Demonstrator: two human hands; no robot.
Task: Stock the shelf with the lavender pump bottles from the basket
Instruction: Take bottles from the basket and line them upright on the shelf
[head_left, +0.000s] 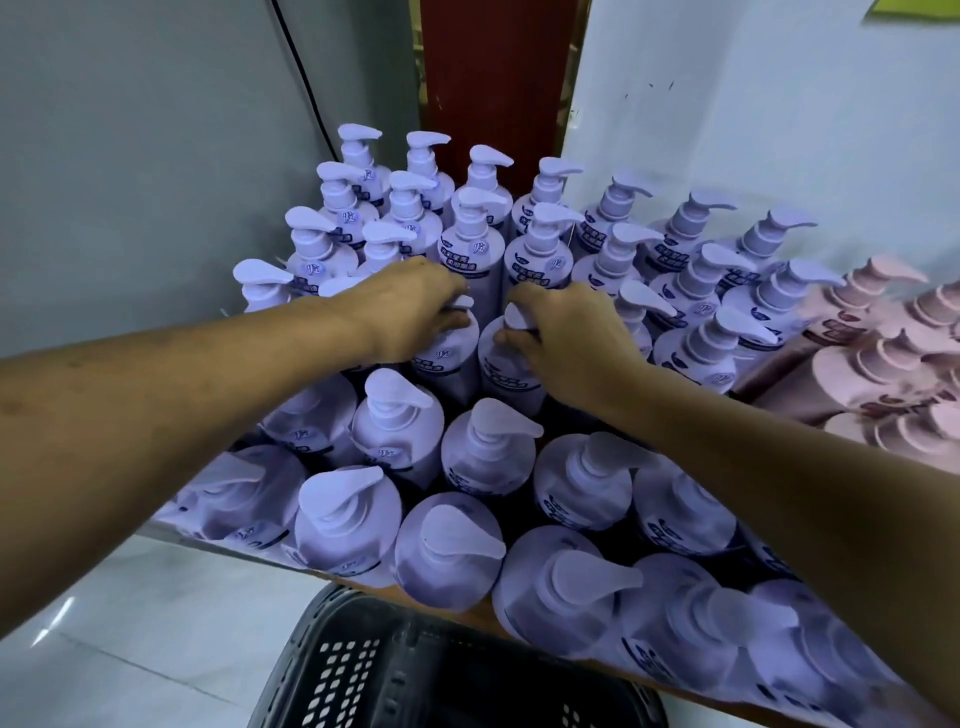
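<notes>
Both hands work mid-shelf. Left hand (415, 306): grip clamped over the pump head of a lavender pump bottle (449, 358) directly beneath it. Right hand (566, 338): grip clamped likewise on the neighbouring bottle (506, 374), just beside the first. Both bottles stand upright among the stocked rows on the shelf (363, 581), long axes vertical; nozzle direction hidden by the fingers. The black basket (415, 670) sits below the grips, nearer the person; contents not visible. Likely step: seating this pair.

Two bare forearms, no sleeves in view, left hand (410, 306) and right hand (566, 338) both ungloved, no rings or watch apparent, though fingers are partly hidden
</notes>
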